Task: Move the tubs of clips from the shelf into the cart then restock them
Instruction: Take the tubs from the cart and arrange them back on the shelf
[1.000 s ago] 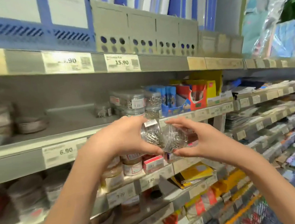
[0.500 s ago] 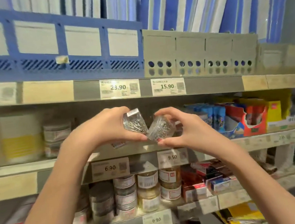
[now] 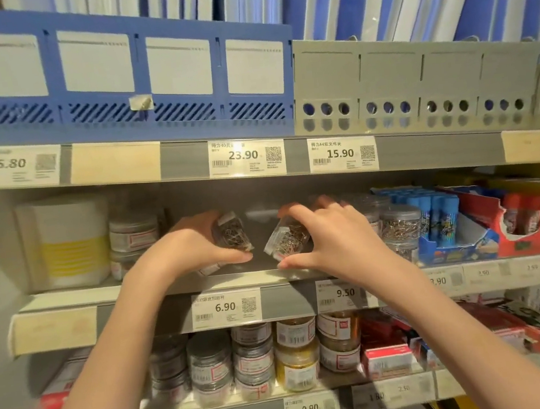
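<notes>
Above the front edge of the middle shelf (image 3: 70,296), both hands, left (image 3: 189,247) and right (image 3: 329,234), have carried their gripped clip tubs (image 3: 231,234) (image 3: 288,241) inward from mid-air, so restocking is underway.

Both hand-held tubs (image 3: 231,234) (image 3: 288,241) are clear glossy plastic over shiny metal clips, the shelf edge (image 3: 157,289) looks smooth and matt, its price tags (image 3: 226,308) are paper, and the file rack (image 3: 119,76) above is matt blue plastic.
</notes>
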`<move>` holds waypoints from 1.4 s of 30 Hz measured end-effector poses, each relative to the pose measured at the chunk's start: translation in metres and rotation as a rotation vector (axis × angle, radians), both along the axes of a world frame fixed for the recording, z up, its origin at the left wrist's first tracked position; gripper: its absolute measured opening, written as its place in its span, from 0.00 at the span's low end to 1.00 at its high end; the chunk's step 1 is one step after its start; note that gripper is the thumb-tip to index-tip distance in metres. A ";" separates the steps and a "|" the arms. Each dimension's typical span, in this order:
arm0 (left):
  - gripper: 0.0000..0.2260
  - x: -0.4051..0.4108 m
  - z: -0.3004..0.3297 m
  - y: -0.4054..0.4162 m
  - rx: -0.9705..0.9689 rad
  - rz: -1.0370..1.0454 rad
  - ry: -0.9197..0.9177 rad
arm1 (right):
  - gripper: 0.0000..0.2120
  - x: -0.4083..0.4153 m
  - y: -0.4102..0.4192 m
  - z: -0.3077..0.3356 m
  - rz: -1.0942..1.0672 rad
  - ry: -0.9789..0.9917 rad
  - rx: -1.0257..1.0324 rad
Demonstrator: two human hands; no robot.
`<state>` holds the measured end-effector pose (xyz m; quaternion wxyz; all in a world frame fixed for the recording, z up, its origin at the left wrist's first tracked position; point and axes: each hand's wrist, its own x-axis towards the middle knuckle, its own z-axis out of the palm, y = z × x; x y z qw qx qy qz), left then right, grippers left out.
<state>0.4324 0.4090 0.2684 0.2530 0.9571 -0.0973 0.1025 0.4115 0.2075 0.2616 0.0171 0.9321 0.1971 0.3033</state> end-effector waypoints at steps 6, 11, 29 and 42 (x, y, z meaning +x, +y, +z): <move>0.26 0.012 -0.006 0.014 -0.115 -0.036 -0.031 | 0.33 0.009 0.017 -0.003 0.044 0.161 0.157; 0.22 0.024 -0.013 0.020 -0.201 -0.027 -0.049 | 0.27 0.026 0.021 -0.005 0.060 0.298 0.244; 0.22 0.021 -0.027 0.025 -0.380 0.196 -0.229 | 0.29 0.033 0.026 0.002 -0.074 0.381 0.230; 0.28 0.021 -0.032 0.024 -0.336 0.145 -0.379 | 0.25 0.025 0.021 0.004 -0.058 0.391 0.112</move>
